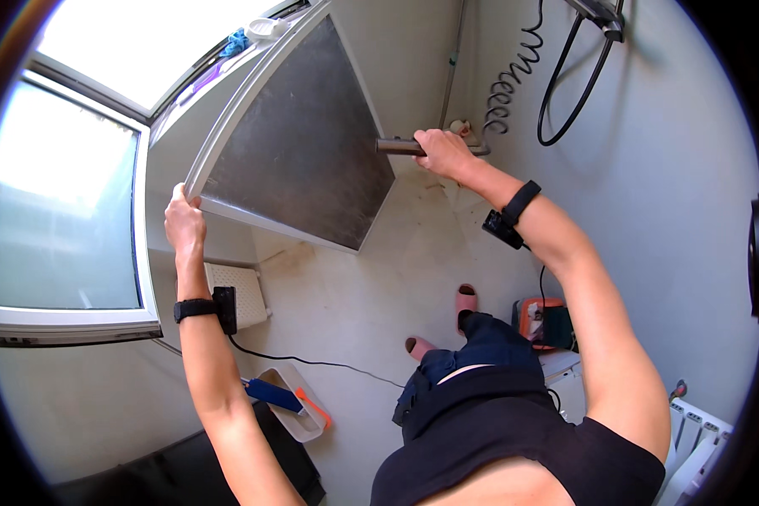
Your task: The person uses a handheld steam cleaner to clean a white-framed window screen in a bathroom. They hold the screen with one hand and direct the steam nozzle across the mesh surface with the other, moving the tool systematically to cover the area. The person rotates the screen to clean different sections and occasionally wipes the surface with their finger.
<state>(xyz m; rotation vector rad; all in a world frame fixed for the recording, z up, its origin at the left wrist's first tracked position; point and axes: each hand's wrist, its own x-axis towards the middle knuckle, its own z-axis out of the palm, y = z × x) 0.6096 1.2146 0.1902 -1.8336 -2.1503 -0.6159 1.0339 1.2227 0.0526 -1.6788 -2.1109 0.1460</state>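
My left hand [185,221] grips the lower left corner of a window screen [299,139], its fingers wrapped round the white frame. The screen has dark grey mesh and is tilted, with its far edge up near the window sill. My right hand [447,154] is closed round a dark metallic hand sprayer [399,147]. Its blunt end points left at the mesh, close to the screen's right edge. A dark coiled hose [503,93] rises behind that hand. Whether water comes out cannot be made out.
An open window sash [67,202] juts in at the left. Below it are a white perforated basket [236,295] and a bin [308,426] holding blue and orange things. A black cable [312,363] crosses the floor. An orange and green container [544,325] stands right of my feet; a black hose loop [565,101] hangs on the wall.
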